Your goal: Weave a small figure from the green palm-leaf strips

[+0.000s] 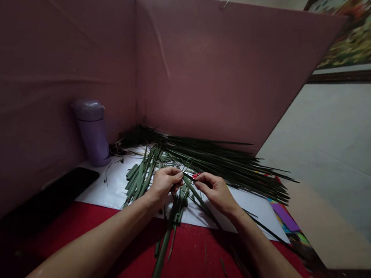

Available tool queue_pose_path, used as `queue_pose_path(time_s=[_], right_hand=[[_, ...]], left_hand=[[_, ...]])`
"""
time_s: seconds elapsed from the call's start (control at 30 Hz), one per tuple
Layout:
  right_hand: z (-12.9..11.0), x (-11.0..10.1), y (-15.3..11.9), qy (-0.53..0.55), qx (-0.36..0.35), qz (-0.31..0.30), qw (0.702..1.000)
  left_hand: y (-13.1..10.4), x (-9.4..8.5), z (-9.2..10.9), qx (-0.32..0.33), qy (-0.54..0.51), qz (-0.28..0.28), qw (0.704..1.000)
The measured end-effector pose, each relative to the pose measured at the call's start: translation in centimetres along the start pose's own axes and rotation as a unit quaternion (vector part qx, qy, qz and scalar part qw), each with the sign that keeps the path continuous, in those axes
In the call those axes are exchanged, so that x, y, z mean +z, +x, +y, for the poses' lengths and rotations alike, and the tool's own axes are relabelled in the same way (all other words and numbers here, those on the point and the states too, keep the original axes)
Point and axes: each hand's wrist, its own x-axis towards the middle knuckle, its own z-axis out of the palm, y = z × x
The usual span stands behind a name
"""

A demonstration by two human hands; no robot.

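Above the white sheet (110,191), my left hand (166,183) pinches a narrow green leaf strip (188,176). The fingers of my right hand (215,191) are closed on the same strip, a short way to the right. Other long leaf blades (203,206) run down and outward from between my hands. A thick green stalk (160,260) reaches toward me below my left hand. Some small red thing (196,175) shows beside my right fingertips; whether it is held or lies behind them I cannot tell.
Behind my hands lies a pile of long leaves (229,161), with folded leaf pieces (137,179) at left. A purple bottle (93,136) and a flat black object (57,192) are farther left. Pink panels (212,71) enclose the back and left. Red cloth (199,255) covers the front.
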Motion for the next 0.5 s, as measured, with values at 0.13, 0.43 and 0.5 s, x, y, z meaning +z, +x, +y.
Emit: queue_pose_path(time_s=[0.13,0.43,0.5], right_hand=[[0.0,-0.2,0.1,0.019,0.004,0.01,1.0],[-1.1,-1.0,0.0,0.207,0.077,-0.059,0.973],[-1.3,-1.3,-0.1,0.238,0.087,-0.081,0.964]], left_hand=[[0.1,-0.1,0.1,-0.005,-0.017,-0.018,1.0],[0.3,-0.6,0.2,-0.058,-0.091,-0.077,0.991],[0.4,-0.7,0.2,-0.077,-0.109,-0.097,0.986]])
